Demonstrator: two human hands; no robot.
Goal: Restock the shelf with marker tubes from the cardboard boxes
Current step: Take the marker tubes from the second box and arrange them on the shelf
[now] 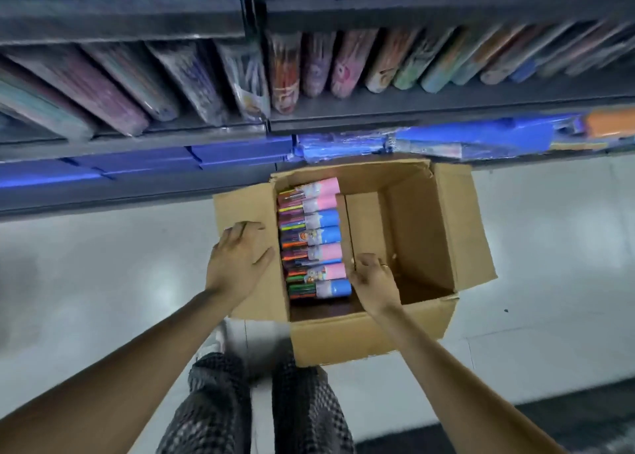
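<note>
Marker tubes [314, 244] lie stacked in a row along the left side of an open cardboard box [374, 333], well below the shelf [412, 103], which holds a row of leaning colourful packs [309, 65]. That box stands on the pale floor [86, 275]. Resting flat on the box's left flap, the left hand [238, 261] has its fingers spread and grips nothing. Inside the box, the right hand [372, 278] curls its fingers at the ends of the nearest tubes; whether they clamp one, I cannot tell.
</note>
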